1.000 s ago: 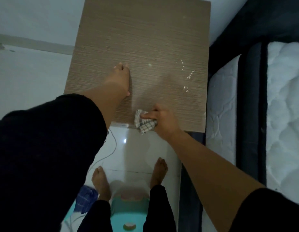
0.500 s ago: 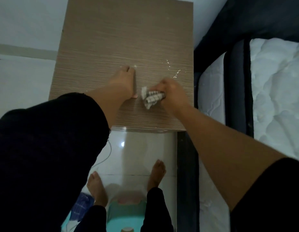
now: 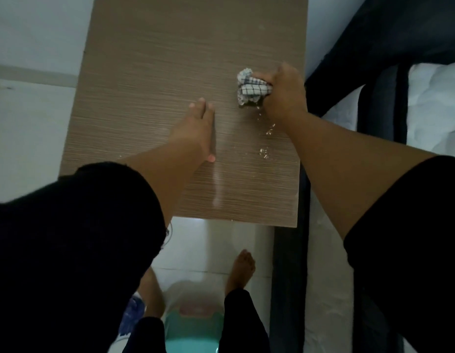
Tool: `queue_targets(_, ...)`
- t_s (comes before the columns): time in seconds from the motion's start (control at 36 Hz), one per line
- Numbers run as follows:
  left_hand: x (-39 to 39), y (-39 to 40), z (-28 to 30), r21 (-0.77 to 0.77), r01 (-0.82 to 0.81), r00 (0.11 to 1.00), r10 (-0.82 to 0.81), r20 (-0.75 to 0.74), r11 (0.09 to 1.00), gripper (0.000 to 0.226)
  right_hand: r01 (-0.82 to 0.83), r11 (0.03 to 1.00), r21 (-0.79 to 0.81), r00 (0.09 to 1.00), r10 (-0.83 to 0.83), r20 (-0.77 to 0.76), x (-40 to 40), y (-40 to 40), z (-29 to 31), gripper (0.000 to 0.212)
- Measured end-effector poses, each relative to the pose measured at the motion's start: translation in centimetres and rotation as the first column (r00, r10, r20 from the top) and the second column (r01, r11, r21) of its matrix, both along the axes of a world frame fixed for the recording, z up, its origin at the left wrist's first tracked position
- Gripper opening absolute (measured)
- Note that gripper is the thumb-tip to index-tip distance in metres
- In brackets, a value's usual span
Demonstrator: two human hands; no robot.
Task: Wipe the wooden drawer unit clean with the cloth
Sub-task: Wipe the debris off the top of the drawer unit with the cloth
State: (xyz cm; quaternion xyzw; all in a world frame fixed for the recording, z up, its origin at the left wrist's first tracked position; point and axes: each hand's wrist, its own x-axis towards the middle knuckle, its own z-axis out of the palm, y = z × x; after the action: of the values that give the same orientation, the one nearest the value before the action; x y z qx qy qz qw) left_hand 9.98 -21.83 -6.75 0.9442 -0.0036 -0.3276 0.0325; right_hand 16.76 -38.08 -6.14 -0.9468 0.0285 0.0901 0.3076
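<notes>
- Head view: the top of the wooden drawer unit (image 3: 150, 80) fills the middle of the scene, seen from above, its brown grain running left to right.
- The right hand (image 3: 282, 95) is clenched around a bunched checked cloth (image 3: 250, 87), white with dark lines, and presses it on the top near the right edge, toward the far half.
- The left hand (image 3: 195, 128) lies flat and released, fingers straight and together, palm down on the middle of the top, well left of the cloth.
- Small white specks (image 3: 264, 152) lie on the wood just near of the right hand, beside the right forearm.
- Both arms wear dark sleeves (image 3: 76, 238) pushed up above the elbows.
- A white quilted mattress (image 3: 435, 103) with a dark border stands to the right of the unit.
- On the pale tiled floor (image 3: 221, 245) near the unit, one bare foot (image 3: 243, 268) shows, with a teal plastic thing (image 3: 193, 329) just nearer.
- No brand, label or writing can be read anywhere.
</notes>
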Motion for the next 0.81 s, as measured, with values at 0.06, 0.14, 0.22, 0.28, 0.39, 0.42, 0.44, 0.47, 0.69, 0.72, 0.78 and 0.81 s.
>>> queue_targets(0.06,0.1,-0.1,-0.1,0.021,0.006,1.0,-0.006,-0.006,1.0,0.115,0.024,1.0,0.0,0.999,-0.024,-0.033,0.8,-0.2,-0.9,0.014)
queue_targets(0.14,0.2,-0.2,-0.3,0.029,-0.004,1.0,0.004,-0.008,1.0,0.115,-0.028,0.998,-0.05,0.998,0.026,-0.05,1.4,0.1,-1.9,0.029)
queue_targets(0.22,0.2,-0.1,-0.3,0.03,-0.002,1.0,0.002,-0.009,1.0,0.115,0.026,0.998,-0.057,0.999,-0.028,-0.03,1.7,0.1,-2.5,0.034)
queue_targets(0.28,0.1,-0.1,-0.2,0.027,-0.004,1.0,0.004,-0.004,1.0,0.115,-0.006,1.0,-0.016,1.0,0.006,-0.018,0.9,0.2,-2.6,0.029)
queue_targets(0.39,0.1,0.0,-0.3,0.016,-0.005,1.0,0.005,0.007,1.0,0.115,-0.072,0.997,0.03,0.997,0.072,0.009,-2.3,0.8,-3.1,0.014)
queue_targets(0.42,0.1,0.1,-0.4,0.018,-0.004,1.0,0.004,0.01,1.0,0.115,-0.069,0.996,0.052,0.998,0.069,-0.002,-3.1,1.0,-3.3,0.015)
queue_targets(0.44,0.1,0.1,-0.4,0.02,-0.004,1.0,0.004,0.013,1.0,0.115,-0.048,0.991,0.124,0.998,0.052,-0.032,-4.0,1.2,-3.4,0.017)
queue_targets(0.47,0.0,0.2,-0.5,0.018,-0.005,1.0,0.004,0.019,1.0,0.114,-0.036,0.984,0.175,0.996,0.049,-0.074,-5.1,1.3,-3.4,0.02)
queue_targets(0.69,-1.8,-0.1,-0.1,-0.043,-0.07,0.993,0.074,0.092,0.997,0.092,-0.19,0.977,0.097,0.981,0.194,-0.033,-15.4,0.7,-3.6,0.015)
queue_targets(0.72,-2.0,-0.4,0.0,-0.041,-0.079,0.992,0.082,0.093,0.996,0.088,-0.237,0.97,0.058,0.971,0.239,-0.022,-16.7,0.5,-3.5,0.02)
queue_targets(0.78,-2.6,-0.9,0.1,-0.032,-0.072,0.991,0.075,0.115,0.997,0.074,-0.317,0.946,0.075,0.948,0.317,0.008,-19.2,0.4,-3.4,0.026)
queue_targets(0.81,-2.8,-1.2,0.2,-0.032,-0.065,0.989,0.068,0.129,0.997,0.066,-0.328,0.943,0.064,0.945,0.328,0.006,-20.3,0.2,-3.4,0.026)
